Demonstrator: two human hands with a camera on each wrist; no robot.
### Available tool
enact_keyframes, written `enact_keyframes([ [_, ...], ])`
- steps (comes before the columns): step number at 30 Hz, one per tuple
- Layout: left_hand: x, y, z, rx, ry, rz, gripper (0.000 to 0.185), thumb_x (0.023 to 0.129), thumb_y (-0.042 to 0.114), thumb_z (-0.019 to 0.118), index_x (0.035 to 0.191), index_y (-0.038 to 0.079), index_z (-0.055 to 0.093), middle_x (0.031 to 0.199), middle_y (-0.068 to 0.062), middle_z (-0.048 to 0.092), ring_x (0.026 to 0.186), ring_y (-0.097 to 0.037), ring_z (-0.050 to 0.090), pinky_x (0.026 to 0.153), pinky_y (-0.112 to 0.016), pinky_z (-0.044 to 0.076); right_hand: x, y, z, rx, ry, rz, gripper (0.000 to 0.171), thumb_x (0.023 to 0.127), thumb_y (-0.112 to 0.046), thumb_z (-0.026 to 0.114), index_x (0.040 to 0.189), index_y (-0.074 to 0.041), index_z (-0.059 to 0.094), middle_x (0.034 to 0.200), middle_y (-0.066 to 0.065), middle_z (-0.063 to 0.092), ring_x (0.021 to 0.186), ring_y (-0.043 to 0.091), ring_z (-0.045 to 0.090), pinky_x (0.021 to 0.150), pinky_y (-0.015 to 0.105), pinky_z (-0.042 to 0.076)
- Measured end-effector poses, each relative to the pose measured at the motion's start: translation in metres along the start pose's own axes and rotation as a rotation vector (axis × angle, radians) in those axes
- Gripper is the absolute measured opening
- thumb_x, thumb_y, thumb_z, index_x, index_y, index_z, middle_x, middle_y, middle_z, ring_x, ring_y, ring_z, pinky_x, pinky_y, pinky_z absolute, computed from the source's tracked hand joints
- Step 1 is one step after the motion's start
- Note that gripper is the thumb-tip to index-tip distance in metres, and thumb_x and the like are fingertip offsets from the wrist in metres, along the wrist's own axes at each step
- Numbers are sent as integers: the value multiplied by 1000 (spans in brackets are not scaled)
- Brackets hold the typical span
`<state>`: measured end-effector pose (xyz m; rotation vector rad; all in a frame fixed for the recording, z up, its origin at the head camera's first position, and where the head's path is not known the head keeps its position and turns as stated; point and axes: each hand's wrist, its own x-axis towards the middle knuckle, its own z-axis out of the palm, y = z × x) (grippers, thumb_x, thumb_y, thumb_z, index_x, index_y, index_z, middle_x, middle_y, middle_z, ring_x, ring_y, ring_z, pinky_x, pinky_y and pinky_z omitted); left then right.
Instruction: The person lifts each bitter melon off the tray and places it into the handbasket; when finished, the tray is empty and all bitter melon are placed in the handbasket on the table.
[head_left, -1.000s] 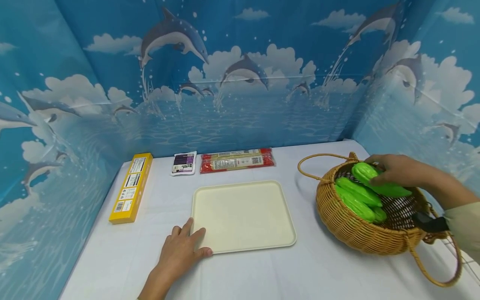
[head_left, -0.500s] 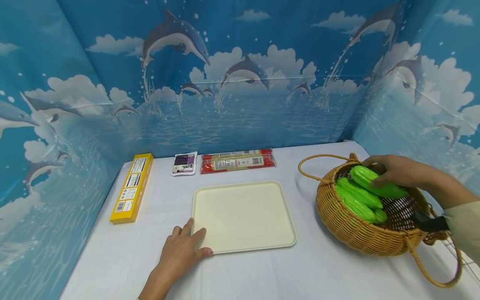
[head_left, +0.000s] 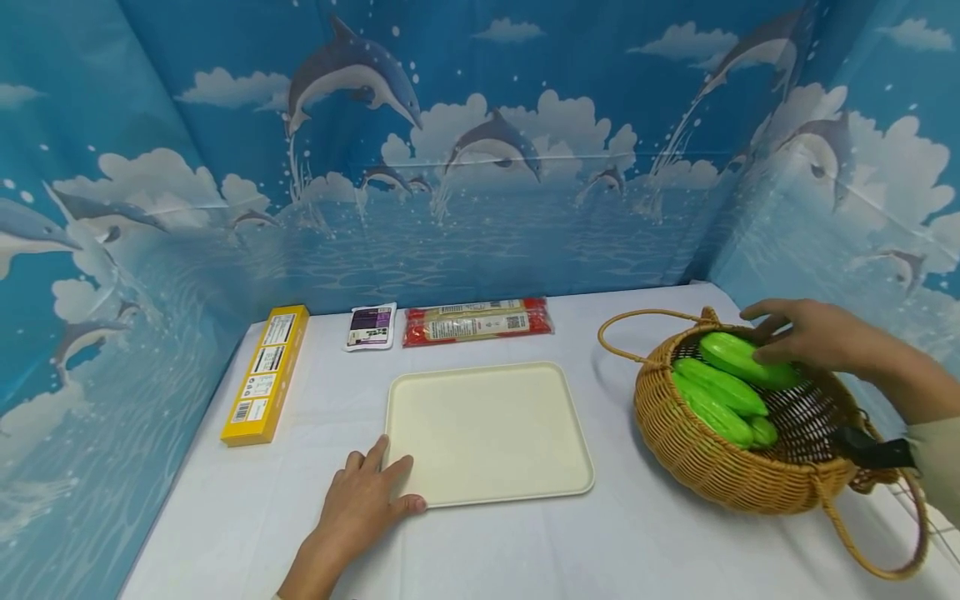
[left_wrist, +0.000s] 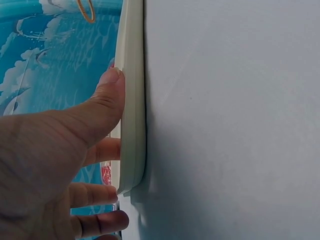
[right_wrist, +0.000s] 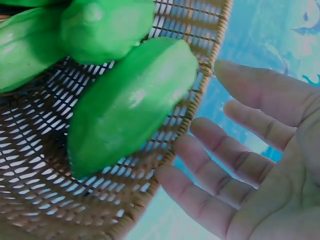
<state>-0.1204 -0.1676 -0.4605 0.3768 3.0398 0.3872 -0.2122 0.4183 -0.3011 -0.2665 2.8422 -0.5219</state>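
My right hand [head_left: 813, 337] is above the far rim of a round wicker basket [head_left: 697, 450], with its fingers loosely extended and nothing in them. Just below it lies a glossy, bright green, ridged gourd-like piece [right_wrist: 135, 102], leaning on the basket's inner wall; a gap shows between it and the fingers in the right wrist view. Several similar green pieces [head_left: 716, 387] lie beside it in the basket. At the near left corner of a cream rectangular tray [head_left: 487, 433], my left hand [head_left: 363, 500] rests with spread fingers, the thumb [left_wrist: 107, 95] touching the rim.
A long yellow box [head_left: 266, 375] lies at the left. Along the back are a small white and purple packet [head_left: 371, 327] and a red-ended clear package [head_left: 477, 322]. One basket handle [head_left: 881, 558] sticks out toward the front right. A dolphin-print curtain [head_left: 465, 208] surrounds the table.
My right hand has lowered the green piece into the basket and let it go, then lifted slightly up and right. The left hand and tray have stayed still.
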Motion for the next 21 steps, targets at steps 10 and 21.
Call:
enact_keyframes([
  [10, -2, 1, -2, -7, -13, -3, 70, 77, 59, 77, 132, 18, 69, 153, -25, 45, 100, -29, 48, 80, -45, 44, -16, -23, -15, 181, 184, 46, 72, 103, -34, 63, 155, 3, 30, 140, 37, 46, 119, 45, 55, 85, 57, 53],
  [21, 3, -4, -5, -26, -36, -3, 70, 78, 58, 78, 133, 17, 69, 154, -24, 45, 104, -30, 49, 84, -47, 46, -25, -116, 12, 594, 717, -154, 52, 99, -11, 68, 148, -17, 53, 124, -10, 62, 111, 2, 59, 83, 6, 44],
])
